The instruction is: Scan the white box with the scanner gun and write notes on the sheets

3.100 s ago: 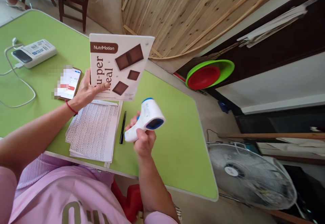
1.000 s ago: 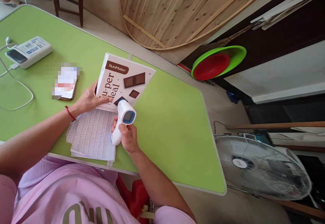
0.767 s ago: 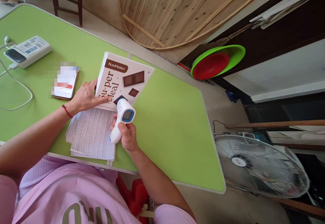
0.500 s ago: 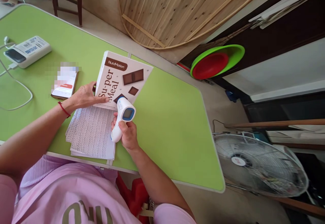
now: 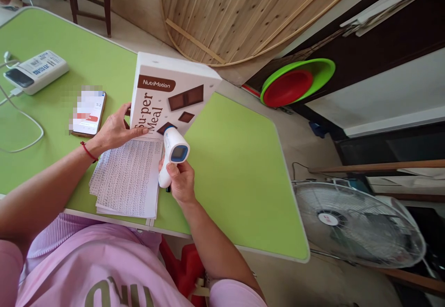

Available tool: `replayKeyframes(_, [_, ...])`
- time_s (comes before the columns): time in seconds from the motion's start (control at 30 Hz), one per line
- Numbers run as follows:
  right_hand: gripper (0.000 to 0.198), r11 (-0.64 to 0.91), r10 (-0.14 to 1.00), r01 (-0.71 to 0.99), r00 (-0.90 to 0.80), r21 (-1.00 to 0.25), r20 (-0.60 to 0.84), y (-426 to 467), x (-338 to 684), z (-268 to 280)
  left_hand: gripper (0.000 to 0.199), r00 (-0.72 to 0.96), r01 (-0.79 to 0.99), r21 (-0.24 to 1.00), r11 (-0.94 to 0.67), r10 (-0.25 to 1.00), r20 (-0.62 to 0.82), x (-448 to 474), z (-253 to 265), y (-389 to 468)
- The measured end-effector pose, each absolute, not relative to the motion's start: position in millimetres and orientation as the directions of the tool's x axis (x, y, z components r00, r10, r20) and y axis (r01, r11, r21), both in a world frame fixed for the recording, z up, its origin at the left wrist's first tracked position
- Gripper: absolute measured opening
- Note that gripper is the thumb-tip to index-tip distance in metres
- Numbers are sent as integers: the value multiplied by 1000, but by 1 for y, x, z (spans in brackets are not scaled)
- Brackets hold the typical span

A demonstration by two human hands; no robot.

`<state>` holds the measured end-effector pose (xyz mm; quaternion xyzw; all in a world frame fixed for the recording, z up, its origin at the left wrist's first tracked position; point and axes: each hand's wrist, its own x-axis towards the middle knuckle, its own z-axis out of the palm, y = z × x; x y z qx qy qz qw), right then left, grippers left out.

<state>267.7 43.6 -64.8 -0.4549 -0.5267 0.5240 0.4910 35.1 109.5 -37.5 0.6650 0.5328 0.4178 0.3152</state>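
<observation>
Smooth green table [image 5: 236,172], rectangular box [image 5: 174,96] in left grip [image 5: 116,131], curved thermometer [image 5: 173,148] in right grip [image 5: 183,182]

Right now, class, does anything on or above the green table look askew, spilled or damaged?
The written sheets look slightly askew: their left edges are staggered, not squared up. The box tilts, but the left hand holds it. I see no spill or damage.

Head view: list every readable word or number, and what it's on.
"NutriMotion": box
"Su-per Meal": same box, sideways, by the thumb
"52": phone, rest blurred
Too small or blurred: power bank label, papers, fan badge, thermometer.
Shirt lettering: cut off, unreadable.
</observation>
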Motion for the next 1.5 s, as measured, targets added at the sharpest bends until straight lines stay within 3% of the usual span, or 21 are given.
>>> replayKeyframes(0.17, [49,203,970,324,66,-924,236,67,300,-63,76,30,625,734,-266,948,318,31,-50,120])
replayKeyframes(0.37, [66,21,970,768,139,-640,199,99,347,-82,82,10,730,667,-149,978,207,31,-57,130])
replayKeyframes(0.53, [54,-21,965,888,138,-459,222,106,356,-92,66,19,754,634,-170,971,238,31,-61,128])
replayKeyframes(0.7, [38,191,884,860,59,-474,463,92,342,-85,57,-61,737,640,-218,921,384,34,-61,119])
replayKeyframes(0.8, [28,292,915,763,-47,-577,401,77,327,-82,39,-68,737,612,-286,870,489,39,-53,111])
replayKeyframes(0.93, [27,294,949,749,-157,-593,272,66,315,-81,13,40,776,544,-319,886,462,46,-40,100])
replayKeyframes(1.07, [30,271,960,743,-165,-612,225,67,315,-77,12,33,788,543,-291,900,435,49,-34,97])
replayKeyframes(1.33, [32,411,895,493,-56,-767,443,67,319,-65,39,18,781,534,-325,865,501,48,-40,101])
replayKeyframes(1.43, [41,461,871,398,-31,-793,490,63,313,-65,26,77,788,502,-355,867,493,48,-37,99])
replayKeyframes(1.5, [40,489,853,338,9,-804,522,60,305,-65,19,214,785,456,-419,875,435,51,-36,96])
